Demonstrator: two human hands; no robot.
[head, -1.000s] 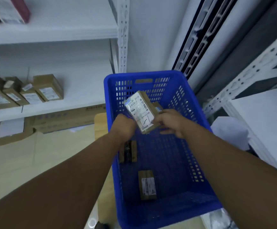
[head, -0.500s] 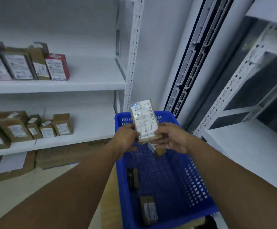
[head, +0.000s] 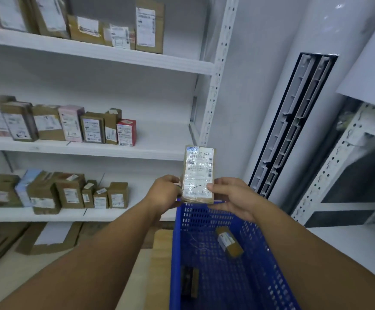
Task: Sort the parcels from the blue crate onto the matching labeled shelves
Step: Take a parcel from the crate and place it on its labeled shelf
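A flat brown parcel [head: 198, 168] with a white shipping label stands upright above the far rim of the blue crate [head: 258, 276]. My left hand [head: 165, 193] grips its lower left edge and my right hand [head: 232, 196] pinches its lower right edge. Inside the crate lie a small labelled box [head: 229, 241] near the far wall and a dark parcel [head: 189, 280] on the left of the floor. White shelves [head: 106, 54] on the left carry rows of labelled parcels on three levels.
The crate sits on a wooden stand [head: 159, 260]. Flattened cardboard [head: 47, 238] lies on the floor under the lowest shelf. A white standing air-conditioner [head: 294, 121] fills the corner. A second white rack [head: 343, 157] with a paper numbered sign stands at the right.
Both hands have lifted the parcel from inside the crate to above its far rim. My view has tilted up, so more shelf levels show.
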